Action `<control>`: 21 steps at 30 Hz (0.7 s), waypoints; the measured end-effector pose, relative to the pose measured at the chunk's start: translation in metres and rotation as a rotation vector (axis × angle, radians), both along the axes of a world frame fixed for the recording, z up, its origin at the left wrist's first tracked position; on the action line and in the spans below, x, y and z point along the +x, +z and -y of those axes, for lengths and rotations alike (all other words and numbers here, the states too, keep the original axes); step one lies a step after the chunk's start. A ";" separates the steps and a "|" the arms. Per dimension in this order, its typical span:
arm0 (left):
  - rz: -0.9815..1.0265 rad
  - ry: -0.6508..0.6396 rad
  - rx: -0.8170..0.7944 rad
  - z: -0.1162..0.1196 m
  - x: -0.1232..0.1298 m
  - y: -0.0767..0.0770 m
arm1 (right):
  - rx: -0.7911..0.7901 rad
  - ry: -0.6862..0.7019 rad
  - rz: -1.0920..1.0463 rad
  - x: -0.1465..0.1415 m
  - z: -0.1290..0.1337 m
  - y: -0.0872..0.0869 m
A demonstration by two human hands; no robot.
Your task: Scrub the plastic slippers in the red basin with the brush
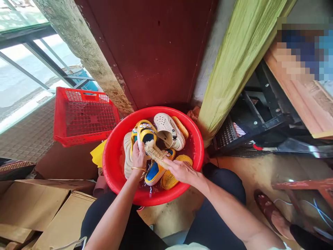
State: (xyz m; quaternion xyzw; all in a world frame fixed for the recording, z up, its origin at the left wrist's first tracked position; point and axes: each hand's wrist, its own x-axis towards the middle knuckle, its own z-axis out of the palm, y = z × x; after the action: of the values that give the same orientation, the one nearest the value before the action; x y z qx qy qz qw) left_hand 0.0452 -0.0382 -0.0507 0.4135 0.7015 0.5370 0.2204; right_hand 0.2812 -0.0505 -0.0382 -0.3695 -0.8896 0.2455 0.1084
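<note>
My left hand [139, 158], with a gold bangle at its wrist, is closed on a yellow sandal [146, 127] with a dark blue inside, held tilted over a red basin [110, 180]. My right hand [180, 170] is closed round the near end of a scrubbing brush [154, 151] with pale bristles. The brush's far end touches the sandal's opening. Around my hands in the basin's water lie a cream clog [168, 126], a yellow and blue sandal [153, 171], a sandal with a yellow patterned sole upward [170, 178] and a pale sole [128, 152].
A red plastic crate [85, 118] stands left of the basin. Cardboard boxes [39, 205] lie at the lower left. Behind the basin is a dark red door [156, 55], with a green curtain [229, 62] to its right. Another person's sandalled foot [273, 211] is at the right.
</note>
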 end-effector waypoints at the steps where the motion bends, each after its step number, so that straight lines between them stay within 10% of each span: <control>1: -0.041 -0.008 0.003 0.001 0.002 -0.003 | -0.037 -0.008 0.045 -0.004 -0.002 0.002; 11: -0.357 -0.166 0.028 0.008 0.016 -0.018 | -0.260 -0.177 -0.213 -0.047 -0.054 -0.002; 21: -0.308 -0.112 -0.201 0.001 -0.007 -0.016 | -0.528 0.124 -0.124 -0.012 -0.013 0.000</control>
State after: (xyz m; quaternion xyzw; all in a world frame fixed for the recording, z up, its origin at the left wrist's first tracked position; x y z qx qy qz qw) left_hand 0.0387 -0.0391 -0.0667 0.5053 0.7527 0.3816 0.1802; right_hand 0.2694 -0.0377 -0.0386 -0.3139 -0.8074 0.4973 0.0474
